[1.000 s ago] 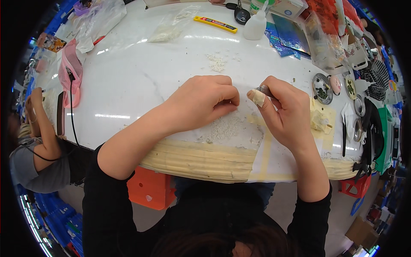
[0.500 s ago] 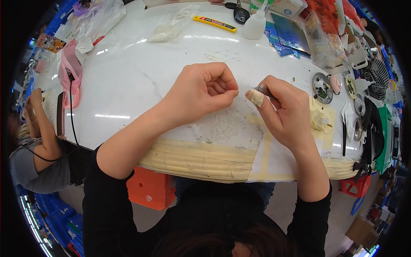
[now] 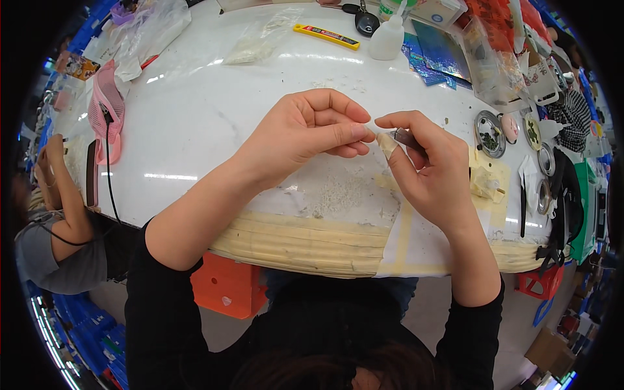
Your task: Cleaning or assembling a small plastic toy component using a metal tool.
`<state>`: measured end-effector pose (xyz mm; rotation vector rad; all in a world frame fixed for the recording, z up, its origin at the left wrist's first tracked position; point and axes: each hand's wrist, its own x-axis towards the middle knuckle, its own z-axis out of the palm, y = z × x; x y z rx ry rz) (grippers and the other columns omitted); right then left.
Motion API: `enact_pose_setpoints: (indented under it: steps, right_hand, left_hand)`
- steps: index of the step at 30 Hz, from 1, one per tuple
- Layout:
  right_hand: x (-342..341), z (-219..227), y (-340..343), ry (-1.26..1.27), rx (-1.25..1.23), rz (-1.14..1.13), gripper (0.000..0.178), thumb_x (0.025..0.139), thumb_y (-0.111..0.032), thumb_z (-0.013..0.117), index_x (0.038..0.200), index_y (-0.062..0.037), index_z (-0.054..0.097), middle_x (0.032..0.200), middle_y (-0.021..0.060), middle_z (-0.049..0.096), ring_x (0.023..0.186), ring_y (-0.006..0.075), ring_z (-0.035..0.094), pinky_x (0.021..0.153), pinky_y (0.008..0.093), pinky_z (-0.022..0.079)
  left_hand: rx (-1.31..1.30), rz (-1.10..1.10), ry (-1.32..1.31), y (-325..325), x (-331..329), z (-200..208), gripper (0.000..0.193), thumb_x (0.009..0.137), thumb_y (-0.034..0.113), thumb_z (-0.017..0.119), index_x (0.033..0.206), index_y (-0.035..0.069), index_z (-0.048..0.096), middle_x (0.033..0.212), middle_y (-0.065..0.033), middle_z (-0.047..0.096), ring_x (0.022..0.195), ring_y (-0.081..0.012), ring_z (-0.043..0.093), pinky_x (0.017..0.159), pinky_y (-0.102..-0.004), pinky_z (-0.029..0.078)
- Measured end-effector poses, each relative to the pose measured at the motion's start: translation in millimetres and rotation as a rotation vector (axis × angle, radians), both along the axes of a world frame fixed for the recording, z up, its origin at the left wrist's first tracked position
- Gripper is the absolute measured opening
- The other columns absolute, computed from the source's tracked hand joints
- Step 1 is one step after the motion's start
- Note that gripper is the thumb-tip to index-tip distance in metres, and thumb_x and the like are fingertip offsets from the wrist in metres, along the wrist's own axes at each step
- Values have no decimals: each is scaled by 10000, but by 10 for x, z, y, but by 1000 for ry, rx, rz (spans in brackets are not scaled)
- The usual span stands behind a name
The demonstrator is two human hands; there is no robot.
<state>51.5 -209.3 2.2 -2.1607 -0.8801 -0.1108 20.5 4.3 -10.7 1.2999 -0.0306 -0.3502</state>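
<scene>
Over the white table [image 3: 188, 130], my left hand [image 3: 318, 127] has its thumb and fingertips brought together. Anything between them is too small to make out. My right hand [image 3: 432, 156] faces it, the fingertips of both hands almost meeting. A small dark grey metal tool [image 3: 409, 139] sits in the curled fingers of my right hand; most of it is hidden, so its kind does not show. Cream tape [image 3: 388, 144] wraps the right thumb. Below the hands, tiny white bits [image 3: 338, 192] lie scattered on the tabletop.
Tan tape [image 3: 292, 244] covers the table's front edge. Farther back are a yellow cutter [image 3: 326, 36], a white squeeze bottle [image 3: 387, 40] and a clear bag [image 3: 253, 45]. Round metal dishes [image 3: 489, 133] stand at right. At left is a pink mesh item [image 3: 107, 107], with another person [image 3: 62, 240] seated beyond.
My left hand has shifted slightly right, its fingers straightening toward the right hand. The right index finger has stretched out to the left, and the right thumb has turned; the metal tool stays in that hand.
</scene>
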Motion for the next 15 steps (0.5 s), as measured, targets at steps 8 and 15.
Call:
enact_pose_setpoints:
  steps: [8,15]
  right_hand:
    - [-17,43,15,179,111,66,234,777,18,612,995,-47,669,573,33,475,479,106,416,484,253,359]
    - [-13,34,6,277,145,89,152,806,13,595,945,-20,647,565,5,454,494,73,377,481,241,326]
  left_hand:
    - [-76,-38,28,-8,-18,-5,157,955,100,628,1067,47,531,931,-125,725,856,-147,717,745,-215,580]
    - [-71,-97,-8,-26,-27,-14,145,955,111,631,1014,61,508,909,-120,724,857,-167,724,718,-223,585]
